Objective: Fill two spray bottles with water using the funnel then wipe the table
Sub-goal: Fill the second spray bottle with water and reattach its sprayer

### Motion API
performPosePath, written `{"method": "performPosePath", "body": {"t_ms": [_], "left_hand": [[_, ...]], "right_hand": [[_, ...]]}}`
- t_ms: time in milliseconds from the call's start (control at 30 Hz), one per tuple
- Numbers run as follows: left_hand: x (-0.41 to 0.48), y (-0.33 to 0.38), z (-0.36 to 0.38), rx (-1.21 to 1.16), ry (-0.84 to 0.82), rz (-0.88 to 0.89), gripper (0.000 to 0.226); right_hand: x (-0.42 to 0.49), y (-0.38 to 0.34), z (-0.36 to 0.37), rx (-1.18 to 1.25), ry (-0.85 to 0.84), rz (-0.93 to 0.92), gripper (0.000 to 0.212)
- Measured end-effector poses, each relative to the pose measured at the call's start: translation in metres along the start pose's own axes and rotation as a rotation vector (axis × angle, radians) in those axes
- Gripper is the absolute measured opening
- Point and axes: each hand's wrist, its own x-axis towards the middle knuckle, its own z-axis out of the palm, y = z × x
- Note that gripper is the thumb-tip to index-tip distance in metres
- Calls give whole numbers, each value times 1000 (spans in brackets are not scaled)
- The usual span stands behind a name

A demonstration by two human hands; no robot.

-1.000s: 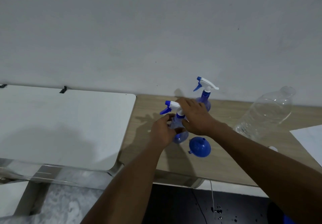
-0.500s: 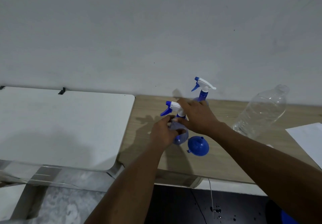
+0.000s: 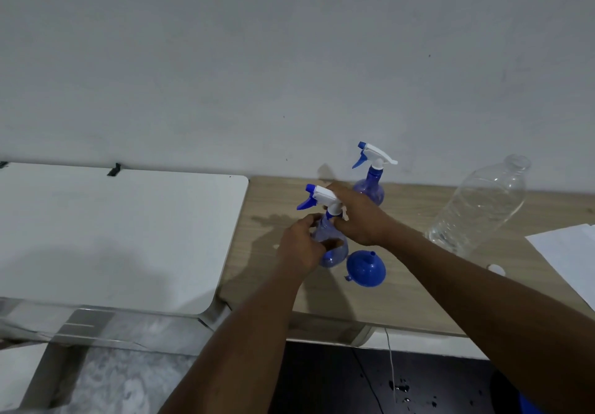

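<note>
On the wooden table (image 3: 409, 297) stands a blue spray bottle (image 3: 336, 254) with a white and blue trigger head. My left hand (image 3: 301, 247) grips its round body. My right hand (image 3: 357, 217) is curled round the neck, just under the trigger head. A second blue spray bottle (image 3: 370, 185) stands behind, near the wall, with its trigger head on. A blue funnel (image 3: 367, 268) lies upside down on the table, right of the held bottle.
A large clear plastic bottle (image 3: 476, 207) stands open at the right, a small white cap (image 3: 495, 270) in front of it. White paper (image 3: 566, 256) lies at the right edge. A white table (image 3: 112, 236) adjoins on the left. Wet spots mark the dark floor (image 3: 402, 391).
Both hands stay on the near spray bottle. My right hand has shifted slightly round its neck, and the trigger head has turned a little.
</note>
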Motion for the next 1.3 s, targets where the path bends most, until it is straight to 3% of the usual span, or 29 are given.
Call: {"method": "performPosePath", "body": {"t_ms": [167,233,533,767,1033,1200,1300], "left_hand": [[2,3,-1,32,-25,-42,71],[3,3,0,40,-29,-60,74],[5,-2,1,44,-34,-52,72],[1,-5,-2,23,-4,31,66],[1,-8,-1,0,-7,56,64],[0,-8,-1,-29,-1,46,67],[-1,-7,-1,-45,-6,41,63]], "right_hand": [[-5,-13,-15,444,-19,140,23],[-7,-16,-13,627,42,215,27],[-1,-21,-7,592,97,190,22],[6,-53,-64,844,267,250,36],[16,-82,-152,769,374,217,35],[22,-40,-112,561,459,236,24],[23,8,-60,297,384,362,17]]}}
